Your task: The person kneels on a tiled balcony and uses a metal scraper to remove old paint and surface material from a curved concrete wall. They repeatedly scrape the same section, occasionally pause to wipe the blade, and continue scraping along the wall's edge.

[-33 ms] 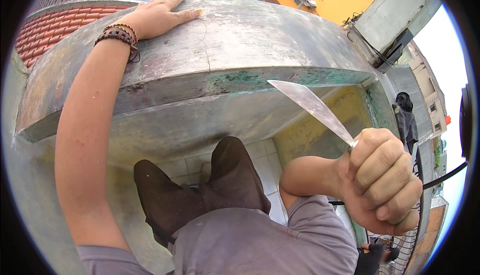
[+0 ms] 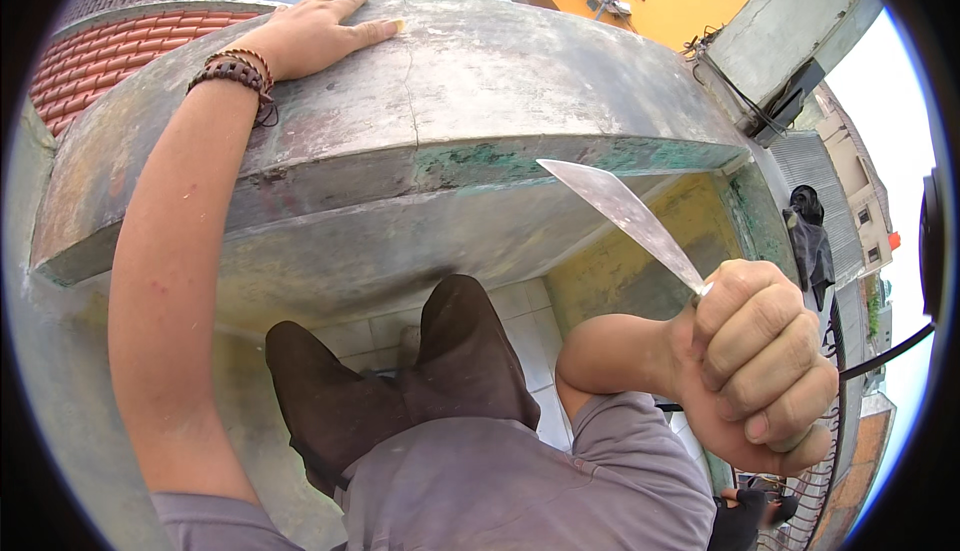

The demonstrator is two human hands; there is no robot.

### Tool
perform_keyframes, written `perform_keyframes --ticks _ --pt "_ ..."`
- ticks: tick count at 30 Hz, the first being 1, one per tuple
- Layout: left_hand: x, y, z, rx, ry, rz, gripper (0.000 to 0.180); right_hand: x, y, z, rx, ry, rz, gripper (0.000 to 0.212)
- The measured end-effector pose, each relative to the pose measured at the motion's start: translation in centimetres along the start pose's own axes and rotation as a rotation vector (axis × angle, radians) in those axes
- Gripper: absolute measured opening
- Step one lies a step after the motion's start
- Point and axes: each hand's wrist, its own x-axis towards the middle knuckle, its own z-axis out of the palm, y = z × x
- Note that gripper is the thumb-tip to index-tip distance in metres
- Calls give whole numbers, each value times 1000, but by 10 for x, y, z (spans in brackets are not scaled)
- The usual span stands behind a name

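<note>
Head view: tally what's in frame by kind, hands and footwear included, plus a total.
Hands: 2, left hand flat on the concrete parapet, right hand gripping the scraper
Scraper with a metal blade: 1
Beaded bracelets on the left wrist: 2
Brown shoes: 2
Concrete parapet: 1
Total: 8

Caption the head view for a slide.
Left hand flat on concrete parapet; right hand grips a scraper blade.
</note>
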Motion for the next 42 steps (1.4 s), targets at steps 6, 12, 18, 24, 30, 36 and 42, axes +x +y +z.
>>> perform_keyframes --ticks 6,12,18,24,30,36,42 --pt "-2 9 -7 30 -36 -52 81 -5 27 0 53 64 20 48" --pt "2 -5 3 8 2 -14 80 3 47 6 123 75 163 46" --pt "0 6 -3 -22 -18 -27 85 -3 11 6 88 111 -6 49" --pt "-2 7 -6 -3 -19 -48 84 -3 30 8 74 55 50 46" --pt "-4 2 -1 -5 5 -50 83 4 51 14 163 46 158 45" --pt "-6 2 -3 -3 -6 -38 82 -3 23 13 168 33 -20 49" --pt "-2 1 -2 23 -22 21 79 -13 13 13 182 81 -26 52"
